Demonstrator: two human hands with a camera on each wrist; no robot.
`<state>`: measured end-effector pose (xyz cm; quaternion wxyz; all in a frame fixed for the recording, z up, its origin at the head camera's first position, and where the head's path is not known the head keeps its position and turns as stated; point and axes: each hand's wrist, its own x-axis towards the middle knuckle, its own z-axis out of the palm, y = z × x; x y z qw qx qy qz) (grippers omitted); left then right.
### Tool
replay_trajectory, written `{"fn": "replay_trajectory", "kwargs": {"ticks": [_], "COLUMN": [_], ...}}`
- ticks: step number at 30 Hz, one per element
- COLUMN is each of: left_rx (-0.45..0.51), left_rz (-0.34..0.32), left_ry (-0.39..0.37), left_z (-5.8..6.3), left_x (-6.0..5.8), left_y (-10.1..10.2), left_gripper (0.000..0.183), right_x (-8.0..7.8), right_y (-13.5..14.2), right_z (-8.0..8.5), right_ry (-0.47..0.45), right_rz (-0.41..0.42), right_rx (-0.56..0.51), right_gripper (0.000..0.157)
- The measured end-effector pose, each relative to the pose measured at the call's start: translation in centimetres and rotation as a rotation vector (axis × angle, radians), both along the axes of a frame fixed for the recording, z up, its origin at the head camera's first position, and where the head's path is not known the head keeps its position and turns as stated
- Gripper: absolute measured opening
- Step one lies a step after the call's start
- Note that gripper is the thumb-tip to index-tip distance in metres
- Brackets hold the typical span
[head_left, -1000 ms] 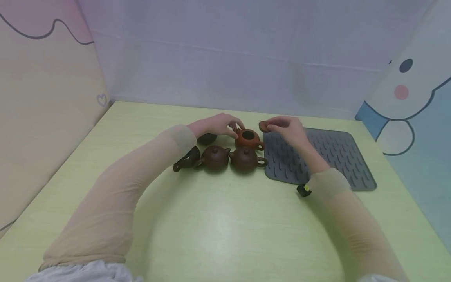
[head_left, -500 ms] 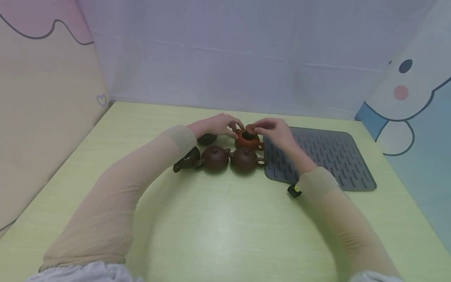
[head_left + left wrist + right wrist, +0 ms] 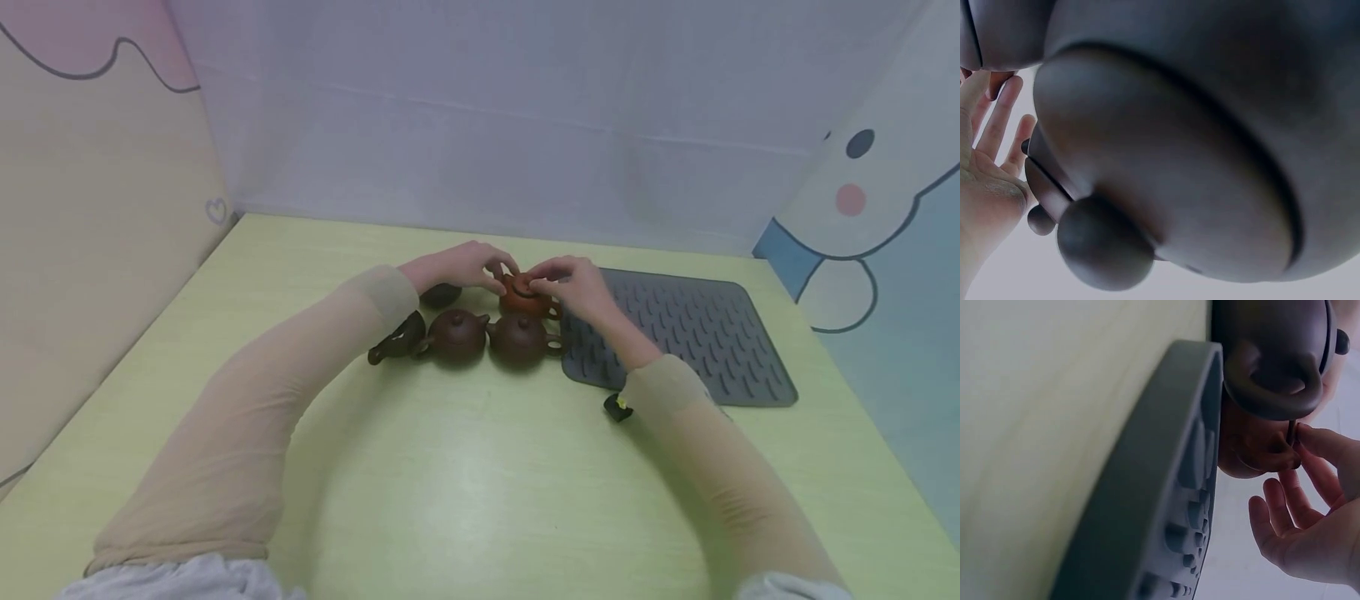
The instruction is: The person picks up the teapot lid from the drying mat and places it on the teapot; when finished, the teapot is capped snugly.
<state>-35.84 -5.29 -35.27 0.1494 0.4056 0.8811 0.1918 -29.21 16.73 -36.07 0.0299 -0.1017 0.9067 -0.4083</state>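
At the back of the table stands a small reddish-brown teapot (image 3: 525, 307). My left hand (image 3: 467, 265) holds it at the spout side, thumb and fingers bent around that end. From the other side my right hand (image 3: 583, 292) pinches the teapot's lid (image 3: 522, 286), which sits over the mouth, slightly tilted. In the right wrist view, thumb and forefinger meet at the lid's edge above the looped handle (image 3: 1266, 456); the other fingers are loosely bent. Large in the left wrist view is a dark teapot (image 3: 1166, 150), in front of the left hand (image 3: 991, 181).
Two dark brown teapots, one left (image 3: 457, 337) and one right (image 3: 517, 342), stand spout to spout in front. Two more dark pots (image 3: 405, 336) are partly hidden by the left forearm. A grey ridged mat (image 3: 697, 333) lies on the right. A small black piece (image 3: 618, 407) hangs at the right cuff.
My right hand has carried the lid leftward from above the mat and lowered it onto the reddish teapot's open mouth. The left hand has stayed at the spout side.
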Motion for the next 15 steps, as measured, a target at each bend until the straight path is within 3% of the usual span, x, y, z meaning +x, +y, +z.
{"fn": "replay_trajectory", "kwargs": {"ticks": [15], "left_rx": [0.007], "left_rz": [0.011], "left_ry": [-0.012], "left_z": [-0.12], "left_x": [-0.03], "left_y": [-0.35], "left_gripper": [0.039], "right_x": [-0.16], "right_y": [-0.28], "right_z": [-0.50], "right_ry": [0.007], "right_rz": [0.008], "right_rx": [0.025], "right_gripper": [0.023]}}
